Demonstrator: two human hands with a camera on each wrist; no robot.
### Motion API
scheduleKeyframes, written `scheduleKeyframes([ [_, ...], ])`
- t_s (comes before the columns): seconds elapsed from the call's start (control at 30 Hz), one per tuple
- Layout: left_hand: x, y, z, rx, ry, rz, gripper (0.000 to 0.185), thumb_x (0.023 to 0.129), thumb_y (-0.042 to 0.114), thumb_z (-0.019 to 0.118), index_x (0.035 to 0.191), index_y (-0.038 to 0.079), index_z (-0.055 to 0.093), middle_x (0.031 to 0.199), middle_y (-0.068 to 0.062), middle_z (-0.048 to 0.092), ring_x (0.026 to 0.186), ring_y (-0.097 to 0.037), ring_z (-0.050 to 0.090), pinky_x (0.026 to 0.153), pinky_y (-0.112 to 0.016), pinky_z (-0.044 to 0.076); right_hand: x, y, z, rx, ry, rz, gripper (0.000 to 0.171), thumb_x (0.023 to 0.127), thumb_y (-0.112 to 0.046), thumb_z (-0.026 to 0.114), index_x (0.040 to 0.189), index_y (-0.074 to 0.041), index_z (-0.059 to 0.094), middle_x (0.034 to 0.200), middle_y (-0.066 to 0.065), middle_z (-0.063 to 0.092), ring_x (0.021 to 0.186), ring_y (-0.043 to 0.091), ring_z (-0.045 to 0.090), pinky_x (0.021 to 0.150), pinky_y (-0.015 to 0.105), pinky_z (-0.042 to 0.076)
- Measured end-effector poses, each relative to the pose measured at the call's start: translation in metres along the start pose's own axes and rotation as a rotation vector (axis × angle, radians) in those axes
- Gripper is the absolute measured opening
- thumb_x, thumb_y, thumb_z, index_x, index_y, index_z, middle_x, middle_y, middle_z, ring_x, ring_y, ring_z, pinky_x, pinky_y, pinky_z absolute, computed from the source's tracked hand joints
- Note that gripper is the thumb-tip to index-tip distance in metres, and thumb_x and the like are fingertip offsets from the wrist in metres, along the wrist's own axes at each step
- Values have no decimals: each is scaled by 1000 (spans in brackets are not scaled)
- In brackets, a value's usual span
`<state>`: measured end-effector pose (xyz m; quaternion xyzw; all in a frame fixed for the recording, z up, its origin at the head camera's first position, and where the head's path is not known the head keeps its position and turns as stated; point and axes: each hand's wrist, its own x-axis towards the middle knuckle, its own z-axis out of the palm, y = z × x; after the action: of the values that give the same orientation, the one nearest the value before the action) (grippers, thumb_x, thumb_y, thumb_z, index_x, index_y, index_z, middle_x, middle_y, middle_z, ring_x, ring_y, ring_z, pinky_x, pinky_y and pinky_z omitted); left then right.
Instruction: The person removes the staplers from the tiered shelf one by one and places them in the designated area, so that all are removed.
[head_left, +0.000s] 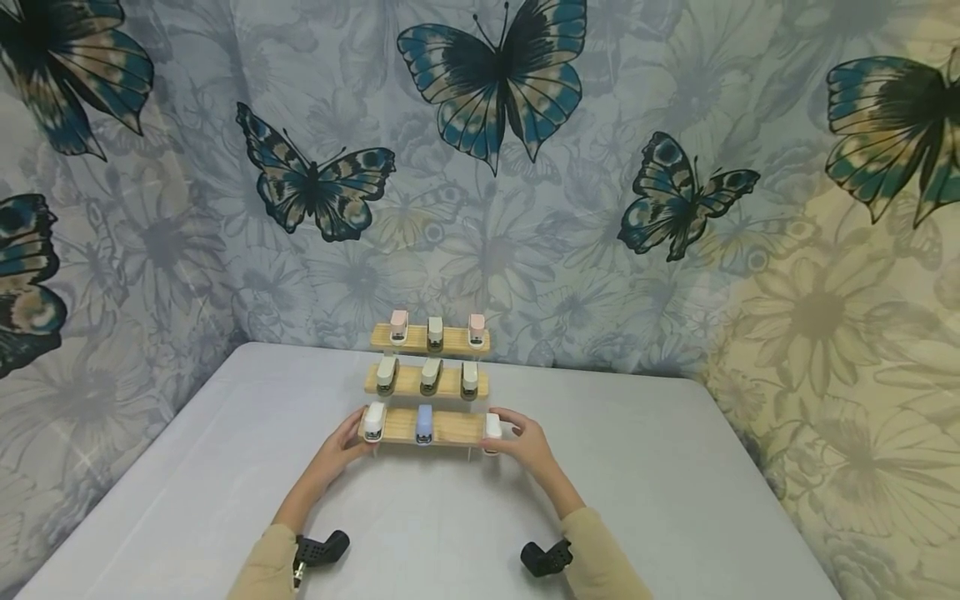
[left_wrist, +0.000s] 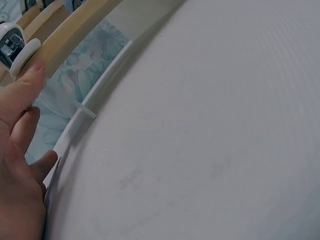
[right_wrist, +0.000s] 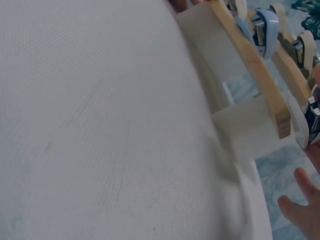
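Note:
A three-tier wooden rack [head_left: 450,427] of small staplers stands at the back of the white table [head_left: 675,467]. Its bottom shelf carries a white stapler [head_left: 373,421] on the left, a blue stapler [head_left: 424,423] in the middle and a second white stapler [head_left: 492,427] on the right. My left hand [head_left: 352,433] is at the shelf's left end, fingers straight, thumb touching the left white stapler [left_wrist: 12,47]. At the right end, my right hand [head_left: 517,429] touches the second white stapler [right_wrist: 310,117]; its fingers [right_wrist: 300,210] are spread below it.
The two upper shelves [head_left: 429,379] each hold three staplers in pale colours. A butterfly-print cloth [head_left: 487,167] hangs close behind the rack and along both sides. Bare white tabletop lies in front of the rack, between my forearms.

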<state>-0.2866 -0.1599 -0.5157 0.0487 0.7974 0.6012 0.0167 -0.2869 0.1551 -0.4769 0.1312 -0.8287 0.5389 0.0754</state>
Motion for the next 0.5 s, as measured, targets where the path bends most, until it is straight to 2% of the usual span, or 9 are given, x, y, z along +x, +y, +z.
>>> scheduleKeyframes([
  [0.1, 0, -3, 1, -6, 15, 7, 67, 64, 42, 59, 121, 31, 24, 125, 6, 23, 115, -18, 11, 86, -53, 6, -2, 0, -4, 14, -3, -9, 53, 56, -33, 68, 103, -13, 53, 103, 0, 49, 99, 18, 38, 83, 47, 24],
  [0.2, 0, -6, 3, -40, 30, 47, 67, 65, 39, 59, 122, 28, 26, 124, 5, 26, 114, -16, 14, 88, -50, 8, -4, 2, -9, 38, -2, -9, 54, 56, -33, 69, 103, -12, 53, 103, 2, 49, 99, 20, 38, 83, 47, 23],
  [0.3, -1, -6, 5, -42, 50, 91, 67, 66, 36, 59, 123, 23, 26, 123, 3, 28, 113, -15, 17, 88, -48, 12, -7, 9, -12, 55, -8, 54, 55, 56, -32, 69, 105, -13, 51, 102, -1, 49, 95, 15, 42, 81, 37, 33],
  [0.4, -2, -6, 5, -11, 65, 112, 67, 66, 37, 59, 123, 20, 27, 123, 3, 28, 113, -16, 17, 87, -49, 12, -10, 15, -15, 94, -12, 100, 57, 58, -26, 69, 107, -9, 48, 99, 1, 50, 87, 14, 47, 72, 27, 41],
  [0.5, -2, -7, 3, 11, 85, 117, 66, 66, 38, 59, 122, 21, 29, 124, 3, 27, 113, -18, 17, 87, -49, 12, -12, 16, -19, 132, -11, 82, 55, 59, -19, 69, 108, -4, 47, 95, 6, 51, 84, 18, 49, 68, 27, 43],
])
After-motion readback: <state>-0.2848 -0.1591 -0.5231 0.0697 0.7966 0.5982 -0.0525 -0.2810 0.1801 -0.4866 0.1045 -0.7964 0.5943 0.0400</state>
